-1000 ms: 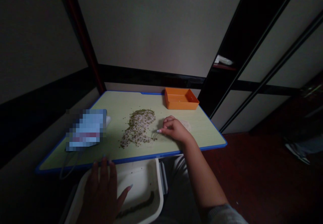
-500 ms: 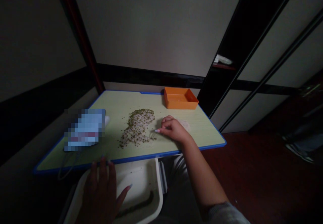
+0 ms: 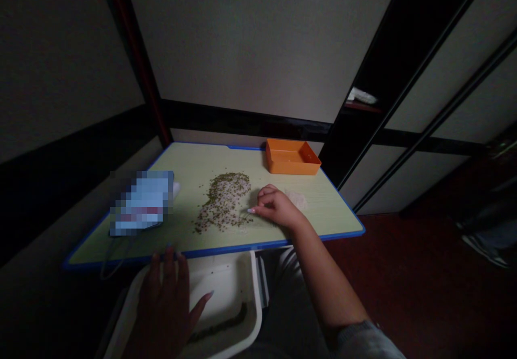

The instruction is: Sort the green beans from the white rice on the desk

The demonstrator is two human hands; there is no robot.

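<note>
A mixed pile of pale grains and small green and dark beans or seeds (image 3: 226,197) is spread on the light table (image 3: 194,157) with a blue edge. Just right of the pile, my right hand (image 3: 277,207) rests low over the tabletop with its fingers curled and pinched together. Whatever lies between those fingertips is too small to make out. A small patch of pale grains (image 3: 297,200) lies behind this hand. My left hand (image 3: 163,294), fingers spread, is over the white basin (image 3: 252,316) by the table's front edge and holds nothing visible.
An orange open box (image 3: 293,166) stands at the table's back right. On the left lies a blurred-out bluish object (image 3: 141,202) with a cord hanging off the edge. Dark green bits (image 3: 222,324) line the basin's near side. Panelled walls or cabinets (image 3: 242,46) rise behind.
The whole view has shifted slightly, carrying the table a little to the right. Both hands keep nearly the same pose, and the pile looks almost the same.
</note>
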